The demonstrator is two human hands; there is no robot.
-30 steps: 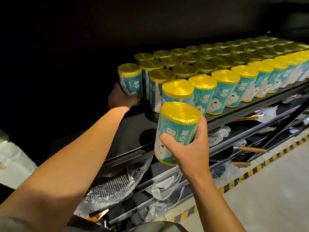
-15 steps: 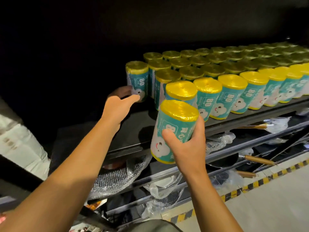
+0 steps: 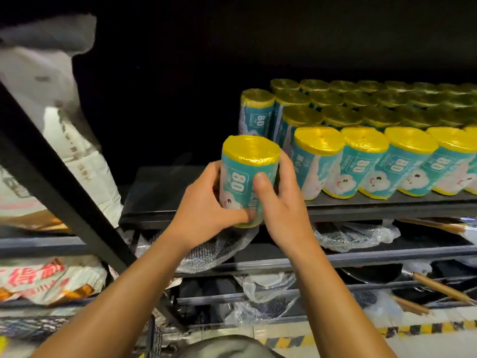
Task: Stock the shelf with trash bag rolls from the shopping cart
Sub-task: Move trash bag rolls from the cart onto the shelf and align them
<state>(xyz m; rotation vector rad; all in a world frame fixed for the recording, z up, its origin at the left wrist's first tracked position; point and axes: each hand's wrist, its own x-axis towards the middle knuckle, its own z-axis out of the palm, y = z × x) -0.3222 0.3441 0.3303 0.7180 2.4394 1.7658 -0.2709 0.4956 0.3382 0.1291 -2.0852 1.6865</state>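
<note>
A trash bag roll (image 3: 245,171), teal label with "80" and a yellow top, is upright in front of the black shelf (image 3: 165,192). My left hand (image 3: 204,205) grips its left side and my right hand (image 3: 278,202) grips its right side, thumb across the label. It hovers at the shelf's front edge, just left of the front row of stocked rolls (image 3: 361,161). Several more rows of the same rolls (image 3: 343,104) fill the shelf behind and to the right. The shopping cart is out of view.
A black diagonal upright (image 3: 59,192) crosses the left. White sacks (image 3: 51,120) and printed bags (image 3: 46,280) lie left of it. Lower shelves hold bubble-wrapped pans with wooden handles (image 3: 438,288). A yellow-black floor stripe (image 3: 413,329) runs below.
My left hand left the roll it had set at the back of the shelf and came over to grip the roll my right hand holds. The view turned left.
</note>
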